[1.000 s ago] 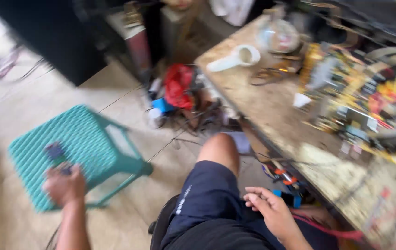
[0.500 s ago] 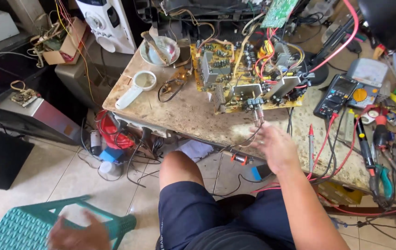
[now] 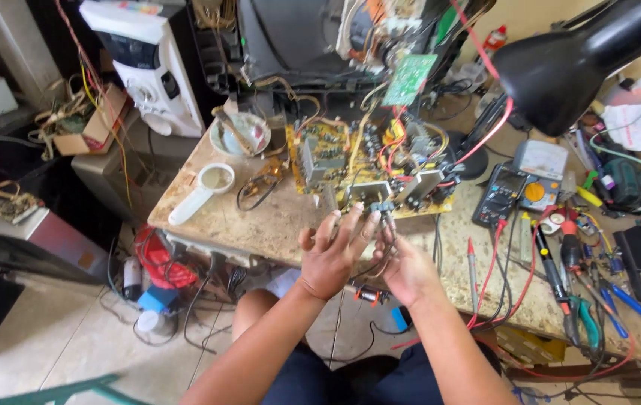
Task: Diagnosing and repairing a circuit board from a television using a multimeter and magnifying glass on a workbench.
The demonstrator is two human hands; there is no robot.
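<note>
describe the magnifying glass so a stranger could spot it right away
Start at the worn wooden workbench and go to its left end, left of the yellow circuit board. The magnifying glass lies flat there below a round dish: all white, round lens, long handle pointing toward the bench's edge.

It was an electronics repair workshop: a worn table carried a yellow circuit board, a multimeter, pliers, loose wires and an opened television.

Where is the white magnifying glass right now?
In the head view, the white plastic magnifying glass lies on the left part of the worn wooden workbench, near its front-left edge, just below the round dish and left of the yellow circuit board.
</note>
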